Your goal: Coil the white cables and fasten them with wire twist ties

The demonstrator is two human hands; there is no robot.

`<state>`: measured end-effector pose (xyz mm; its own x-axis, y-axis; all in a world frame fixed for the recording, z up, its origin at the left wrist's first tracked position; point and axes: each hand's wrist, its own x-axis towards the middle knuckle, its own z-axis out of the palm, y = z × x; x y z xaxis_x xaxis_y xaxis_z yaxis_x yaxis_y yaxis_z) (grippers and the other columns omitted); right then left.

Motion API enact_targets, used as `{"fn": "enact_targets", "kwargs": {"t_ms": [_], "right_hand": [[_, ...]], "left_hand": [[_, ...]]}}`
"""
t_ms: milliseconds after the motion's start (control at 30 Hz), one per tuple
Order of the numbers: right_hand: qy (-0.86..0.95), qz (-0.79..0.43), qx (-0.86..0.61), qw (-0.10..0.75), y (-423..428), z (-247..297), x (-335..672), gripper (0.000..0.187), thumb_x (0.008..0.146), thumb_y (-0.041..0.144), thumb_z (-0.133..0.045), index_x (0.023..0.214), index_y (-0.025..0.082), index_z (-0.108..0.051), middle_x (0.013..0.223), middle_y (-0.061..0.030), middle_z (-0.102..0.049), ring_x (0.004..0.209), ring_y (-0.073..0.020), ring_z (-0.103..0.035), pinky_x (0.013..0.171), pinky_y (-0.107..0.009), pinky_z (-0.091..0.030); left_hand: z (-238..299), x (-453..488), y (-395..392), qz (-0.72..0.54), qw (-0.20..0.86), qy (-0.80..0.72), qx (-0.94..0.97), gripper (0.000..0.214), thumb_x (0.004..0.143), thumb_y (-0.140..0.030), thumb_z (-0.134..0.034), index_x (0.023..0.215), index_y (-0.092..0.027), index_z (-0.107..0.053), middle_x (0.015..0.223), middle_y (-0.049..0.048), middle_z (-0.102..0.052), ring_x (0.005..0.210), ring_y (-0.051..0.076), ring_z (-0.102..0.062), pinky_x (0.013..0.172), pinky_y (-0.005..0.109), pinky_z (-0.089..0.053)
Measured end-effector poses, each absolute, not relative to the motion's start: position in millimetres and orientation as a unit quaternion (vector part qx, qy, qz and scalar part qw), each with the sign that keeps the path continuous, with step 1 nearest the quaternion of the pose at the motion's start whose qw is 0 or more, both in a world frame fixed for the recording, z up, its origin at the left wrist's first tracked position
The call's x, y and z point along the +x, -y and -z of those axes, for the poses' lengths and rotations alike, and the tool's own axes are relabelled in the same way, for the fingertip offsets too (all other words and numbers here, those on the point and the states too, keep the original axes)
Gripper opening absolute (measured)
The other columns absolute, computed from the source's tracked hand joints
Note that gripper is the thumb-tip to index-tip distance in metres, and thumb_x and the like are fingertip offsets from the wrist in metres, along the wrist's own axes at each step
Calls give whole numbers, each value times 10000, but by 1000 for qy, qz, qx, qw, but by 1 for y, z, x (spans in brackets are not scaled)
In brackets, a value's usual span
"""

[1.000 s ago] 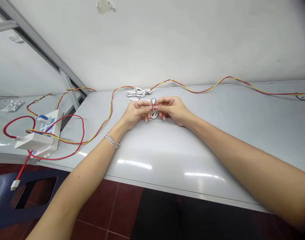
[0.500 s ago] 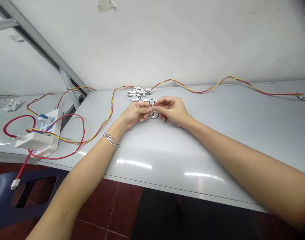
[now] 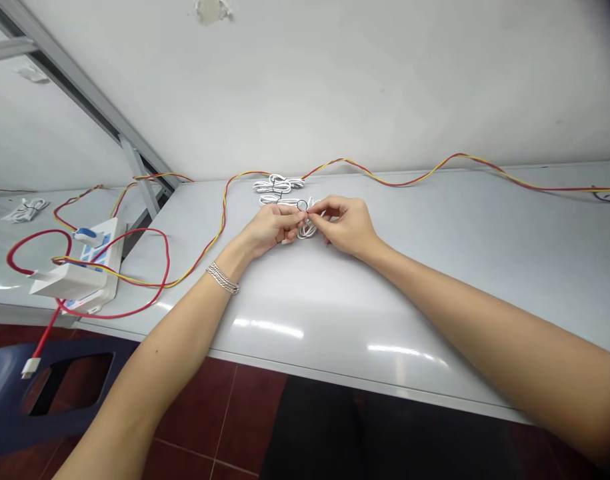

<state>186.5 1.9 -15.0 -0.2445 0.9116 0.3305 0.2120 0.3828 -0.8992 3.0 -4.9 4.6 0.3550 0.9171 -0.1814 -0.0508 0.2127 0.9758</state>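
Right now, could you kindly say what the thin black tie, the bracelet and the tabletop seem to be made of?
Thin black tie: perhaps coated wire, as its loop stands round; too small for certainty.
Bracelet: probably metal, silvery and shiny, with chain-like links.
Tabletop: smooth, glossy grey with bright reflections; laminate or painted metal, unclear which.

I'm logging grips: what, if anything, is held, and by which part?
The left hand and right hand pinch a thin black tie just below its loop; whether either also grips the white cable coil between them cannot be told.
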Motion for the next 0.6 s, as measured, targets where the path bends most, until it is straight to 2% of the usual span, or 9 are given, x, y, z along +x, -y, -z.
{"fn": "enact_targets", "kwargs": {"t_ms": [233,400,600], "right_hand": [[718,-327,-387,478,-1,18,186,98,804,231,-633,837,184,-713,866,-64,-714,734,-168,-633,629,-280,-495],[703,-335,-404,480,-3,19,186,110,827,259,-631,866,193,-709,946,-79,-700,728,-167,-618,595,-283,-481],[683,-373,-402,482,-6,19,186,123,796,284,-681,852,177,-701,934,-71,-689,728,-163,-615,596,-269,-463]], "left_hand": [[0,0,3,-386,658,-413,497,244,728,-305,-808,770,-93,-693,698,30,-608,523,62,-528,459,192,-392],[1,1,3,-426,637,-416,490,317,724,-374,-819,860,-108,-712,832,70,-673,617,111,-629,499,221,-477],[7,3,1,-484,542,-425,541,378,633,-380,-886,841,-125,-701,732,24,-650,558,114,-612,467,236,-496]]}}
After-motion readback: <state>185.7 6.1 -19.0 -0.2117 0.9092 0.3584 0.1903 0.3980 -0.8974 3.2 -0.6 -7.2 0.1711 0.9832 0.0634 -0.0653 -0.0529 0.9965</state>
